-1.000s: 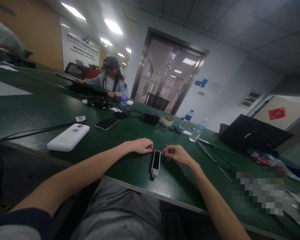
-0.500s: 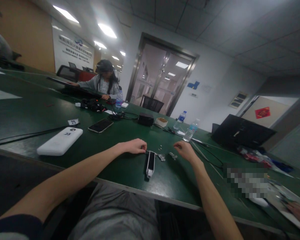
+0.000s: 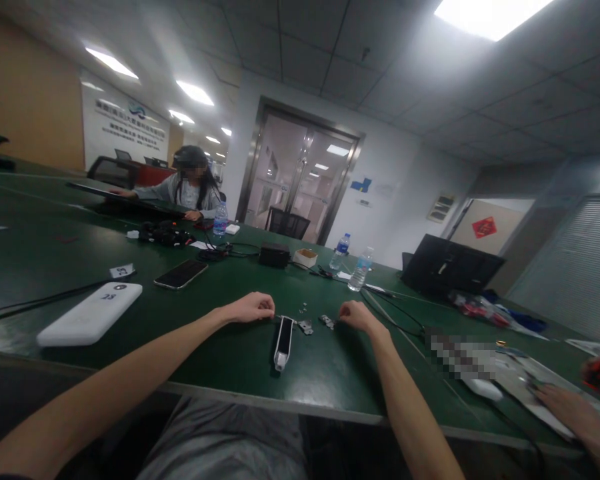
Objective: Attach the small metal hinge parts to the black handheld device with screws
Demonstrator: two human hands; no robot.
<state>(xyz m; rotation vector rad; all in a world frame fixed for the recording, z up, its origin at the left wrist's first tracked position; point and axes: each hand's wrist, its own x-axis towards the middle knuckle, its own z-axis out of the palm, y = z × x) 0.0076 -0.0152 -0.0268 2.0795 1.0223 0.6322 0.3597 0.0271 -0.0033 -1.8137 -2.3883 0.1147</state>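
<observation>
My left hand point(image 3: 251, 307) rests curled on the green table point(image 3: 230, 353), its fingertips at the far end of a narrow black-and-white device point(image 3: 283, 334) that lies lengthwise toward me. What the fingers pinch is too small to make out. My right hand point(image 3: 356, 315) is curled too, on the table just right of two small metal parts point(image 3: 305, 327) point(image 3: 327, 321). A few tiny screws point(image 3: 304, 307) lie beyond the device.
A white power bank point(image 3: 90, 322) and a phone point(image 3: 181, 273) lie to the left with a black cable. Two water bottles point(image 3: 360, 269), a black box and a laptop stand farther off. A seated person works at the far left. Another person's hand point(image 3: 570, 413) rests at right.
My right hand has pulled away from the device's far end to the right, leaving small metal parts on the table. The view has tilted up and swung right.
</observation>
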